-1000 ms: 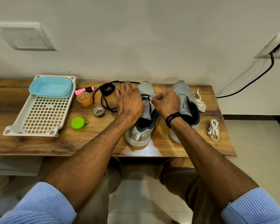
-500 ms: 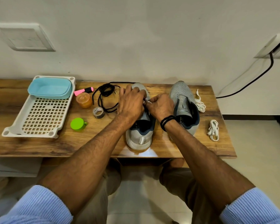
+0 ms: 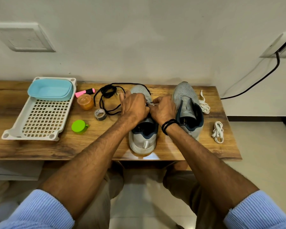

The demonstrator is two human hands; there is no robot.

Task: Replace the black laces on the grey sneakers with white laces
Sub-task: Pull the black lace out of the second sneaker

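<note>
A wooden table (image 3: 82, 146) carries a white slotted tray (image 3: 30, 137) at the left. Right of it lie a pink highlighter (image 3: 84, 92), orange jar (image 3: 85, 101), tape roll (image 3: 99, 114), green cup (image 3: 79, 126) and black lace (image 3: 108, 92). Then come the left sneaker (image 3: 143, 141), the right sneaker (image 3: 185, 95), and two white laces, one loose (image 3: 204, 105), one bundled (image 3: 218, 132).

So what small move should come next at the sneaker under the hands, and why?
Probably draw the lace end clear of its eyelet. The right hand seems to pinch it beside the left hand, over the left sneaker. A black lace runs past its toe to the table, so unlacing looks unfinished.
</note>
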